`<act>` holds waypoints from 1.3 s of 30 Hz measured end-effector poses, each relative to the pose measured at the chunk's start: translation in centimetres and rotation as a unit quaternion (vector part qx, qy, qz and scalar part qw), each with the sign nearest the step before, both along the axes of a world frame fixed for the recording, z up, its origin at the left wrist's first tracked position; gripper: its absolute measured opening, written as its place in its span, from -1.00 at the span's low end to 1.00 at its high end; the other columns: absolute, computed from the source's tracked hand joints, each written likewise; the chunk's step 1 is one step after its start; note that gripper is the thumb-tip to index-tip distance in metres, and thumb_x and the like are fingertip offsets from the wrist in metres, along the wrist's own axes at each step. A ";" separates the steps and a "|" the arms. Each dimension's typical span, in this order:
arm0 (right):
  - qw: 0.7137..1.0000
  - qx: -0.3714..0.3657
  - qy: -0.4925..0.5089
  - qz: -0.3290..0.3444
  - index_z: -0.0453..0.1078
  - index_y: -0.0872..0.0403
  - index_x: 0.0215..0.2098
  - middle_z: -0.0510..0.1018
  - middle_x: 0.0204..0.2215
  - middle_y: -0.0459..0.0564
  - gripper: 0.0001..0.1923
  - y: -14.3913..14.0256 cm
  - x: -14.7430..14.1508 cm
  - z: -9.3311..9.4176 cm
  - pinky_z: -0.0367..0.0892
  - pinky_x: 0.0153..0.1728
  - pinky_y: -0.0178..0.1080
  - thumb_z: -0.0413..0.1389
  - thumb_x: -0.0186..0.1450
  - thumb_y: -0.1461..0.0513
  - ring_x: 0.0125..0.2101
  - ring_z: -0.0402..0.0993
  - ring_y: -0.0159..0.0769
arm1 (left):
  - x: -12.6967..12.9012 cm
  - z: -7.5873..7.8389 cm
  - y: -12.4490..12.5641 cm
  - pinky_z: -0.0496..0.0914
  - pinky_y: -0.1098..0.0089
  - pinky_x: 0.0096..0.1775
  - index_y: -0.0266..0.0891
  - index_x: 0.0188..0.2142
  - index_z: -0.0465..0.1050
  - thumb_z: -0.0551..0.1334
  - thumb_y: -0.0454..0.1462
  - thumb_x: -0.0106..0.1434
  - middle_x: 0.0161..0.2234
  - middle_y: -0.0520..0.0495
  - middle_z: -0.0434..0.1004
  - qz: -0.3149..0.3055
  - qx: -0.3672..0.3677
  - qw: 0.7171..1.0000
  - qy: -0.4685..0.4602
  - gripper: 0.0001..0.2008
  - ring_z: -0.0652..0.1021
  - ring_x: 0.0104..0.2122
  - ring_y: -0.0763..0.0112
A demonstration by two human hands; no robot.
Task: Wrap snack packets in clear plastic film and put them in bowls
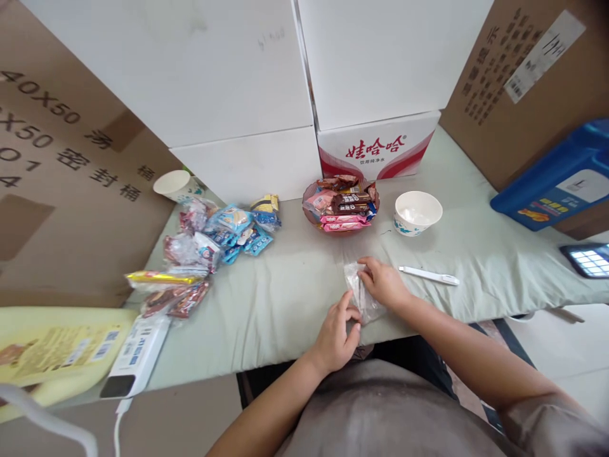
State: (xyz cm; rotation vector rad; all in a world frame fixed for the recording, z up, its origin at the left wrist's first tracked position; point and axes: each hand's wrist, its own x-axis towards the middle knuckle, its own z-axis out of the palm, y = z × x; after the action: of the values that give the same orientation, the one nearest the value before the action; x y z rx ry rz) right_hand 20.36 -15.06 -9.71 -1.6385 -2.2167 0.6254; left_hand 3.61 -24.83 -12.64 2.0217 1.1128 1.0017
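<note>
A small clear plastic bag (360,293) lies on the pale green cloth of the table (285,298) near its front edge. My right hand (384,284) rests on the bag's upper end, fingers pinching it. My left hand (336,335) holds the bag's lower end between thumb and fingers. A white pen-like stick (429,275) lies just right of my right hand. Behind the bag stands a pink bowl (340,204) heaped with wrapped snack bars. A white paper bowl (417,213) sits to its right.
A pile of wrapped snacks (214,238) covers the left of the table, with a paper cup (174,185) behind. White boxes (247,95) and a red-printed carton (378,149) wall the back. A blue box (556,178) and lit phone (587,260) lie right; a white device (137,355) front left.
</note>
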 end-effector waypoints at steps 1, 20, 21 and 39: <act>1.000 0.008 -0.029 -0.009 0.34 0.10 0.05 0.59 -0.15 0.08 -0.70 0.1 -0.4 -0.4 0.34 -0.23 -0.25 -0.02 0.38 0.22 -0.21 0.54 -0.22 | 0.0 0.2 0.0 0.34 0.04 0.00 -0.17 0.33 -0.21 0.06 -0.38 0.29 -0.26 -0.06 0.52 -0.001 0.001 1.000 0.010 -0.32 0.49 -0.16 0.25; 0.971 -0.093 0.211 -0.059 0.20 0.09 0.08 0.53 -0.18 0.02 -0.60 -2.3 2.2 -0.9 0.41 -0.35 -0.26 0.05 0.29 0.18 -0.46 0.50 -0.38 | -0.1 0.8 7.8 0.32 0.17 -0.03 -0.22 -0.17 0.47 0.13 -0.32 0.32 -0.13 -0.12 0.51 0.022 0.110 0.962 0.247 -0.84 0.42 -0.05 0.20; 0.966 -0.113 0.228 -0.050 0.18 0.07 0.09 0.52 -0.16 0.01 -0.58 -3.2 2.9 -1.0 0.42 -0.39 -0.27 0.07 0.28 0.19 -0.51 0.47 -0.42 | -0.1 0.7 7.7 0.31 0.15 -0.02 -0.20 -0.11 0.46 0.13 -0.32 0.32 -0.07 -0.11 0.50 0.018 0.114 0.960 0.256 -0.81 0.40 -0.02 0.19; 0.941 0.198 -0.144 0.235 0.04 0.30 0.32 0.14 0.30 0.29 -0.22 -10.2 4.5 -2.8 0.01 0.24 0.08 0.09 0.30 0.02 0.32 -0.08 0.05 | 0.2 0.7 7.2 0.24 0.05 0.05 -0.14 0.21 0.27 0.13 -0.30 0.28 0.21 -0.09 0.33 0.006 0.124 0.939 0.322 -0.51 0.33 0.07 0.10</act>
State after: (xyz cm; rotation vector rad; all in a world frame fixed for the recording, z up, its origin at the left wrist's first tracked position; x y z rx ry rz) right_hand 24.82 -25.27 -12.54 -1.0563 -2.7507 0.0195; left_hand 3.81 -17.61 -11.96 2.6543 1.3702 0.4965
